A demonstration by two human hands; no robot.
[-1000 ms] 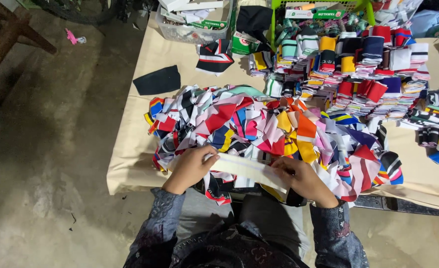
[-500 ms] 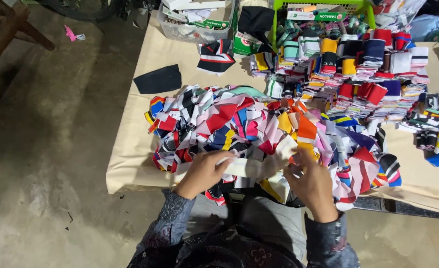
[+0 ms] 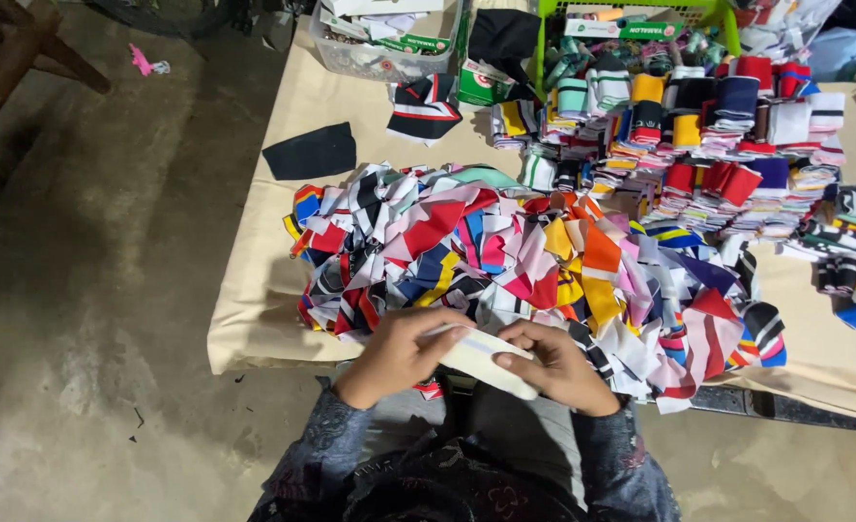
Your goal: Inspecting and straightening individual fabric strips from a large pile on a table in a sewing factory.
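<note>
Fingers of the left hand curl over one end of a white fabric strip, while the right hand pinches the other end with thumb and fingertips; both hands grasp it, apparently so it folds flat. From the head view, the strip sits just in front of the loose pile of coloured fabric pieces, at the near edge of the cloth-covered table. Beyond the pile stand folded stacks, seemingly sorted by colour, and a black piece lies apart to its left.
</note>
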